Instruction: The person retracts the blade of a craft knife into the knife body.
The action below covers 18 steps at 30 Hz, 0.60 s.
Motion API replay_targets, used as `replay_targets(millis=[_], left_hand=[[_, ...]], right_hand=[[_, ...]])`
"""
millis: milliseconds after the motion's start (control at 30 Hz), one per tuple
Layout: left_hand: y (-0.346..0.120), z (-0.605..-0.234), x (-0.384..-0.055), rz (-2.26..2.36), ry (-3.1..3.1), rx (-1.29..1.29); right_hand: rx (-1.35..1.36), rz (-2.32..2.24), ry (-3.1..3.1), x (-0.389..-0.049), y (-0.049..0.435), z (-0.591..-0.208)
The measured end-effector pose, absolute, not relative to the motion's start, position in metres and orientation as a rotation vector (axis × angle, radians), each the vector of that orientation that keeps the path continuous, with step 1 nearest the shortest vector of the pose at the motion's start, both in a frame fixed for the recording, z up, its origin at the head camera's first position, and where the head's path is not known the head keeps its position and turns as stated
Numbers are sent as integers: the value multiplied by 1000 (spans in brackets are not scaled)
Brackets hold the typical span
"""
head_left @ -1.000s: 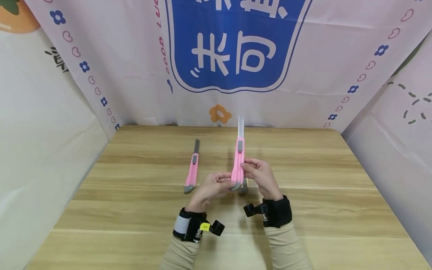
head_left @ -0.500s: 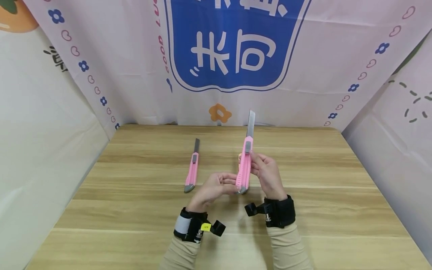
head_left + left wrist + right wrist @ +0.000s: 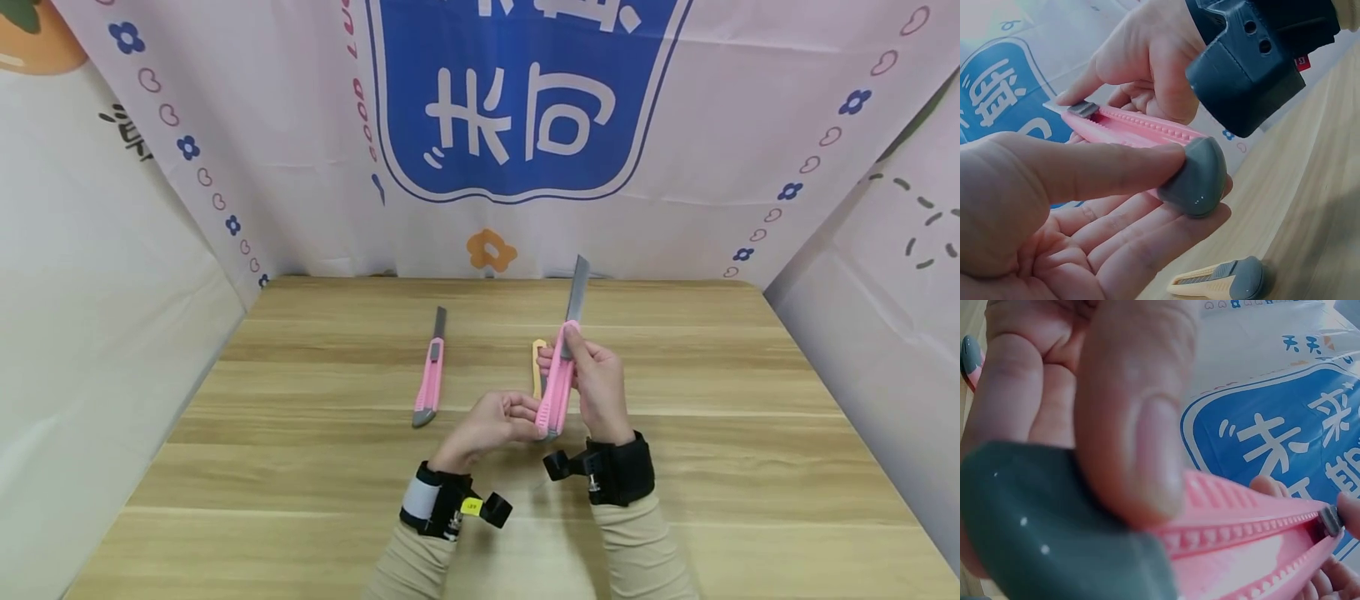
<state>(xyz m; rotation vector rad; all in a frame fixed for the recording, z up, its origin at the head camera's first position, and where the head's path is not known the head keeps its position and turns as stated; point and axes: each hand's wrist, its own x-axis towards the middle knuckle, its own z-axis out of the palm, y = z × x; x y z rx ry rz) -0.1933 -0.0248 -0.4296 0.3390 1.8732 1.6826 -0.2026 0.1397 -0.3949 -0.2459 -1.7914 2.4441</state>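
Note:
Both hands hold a pink utility knife (image 3: pixel 557 392) above the table, its grey blade (image 3: pixel 577 287) extended and pointing away, leaning right. My left hand (image 3: pixel 491 425) pinches the grey end cap (image 3: pixel 1197 178) between thumb and fingers. Higher up, my right hand (image 3: pixel 602 387) grips the body, its thumb at the grey slider (image 3: pixel 1084 109) by the blade's base. A second pink utility knife (image 3: pixel 429 375) lies to the left with its blade out. Partly hidden behind the held one is a yellow utility knife (image 3: pixel 1216 280) with a grey end, lying on the table.
The wooden table (image 3: pixel 262 467) stretches out on all sides of the hands. A printed cloth (image 3: pixel 315 200) with a blue emblem hangs along its back edge, and pale cloths (image 3: pixel 97 333) hang at the sides.
The held pink utility knife has shifted right and tilted further right. My right thumb has slid up to the slider, and more of the yellow utility knife shows.

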Motion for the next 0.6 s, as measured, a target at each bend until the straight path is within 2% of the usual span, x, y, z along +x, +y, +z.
replay_targets(millis=[600], left_hand=[[-28, -427, -192, 1662, 1884, 325]], right_hand=[[-164, 2302, -1724, -205, 132, -402]])
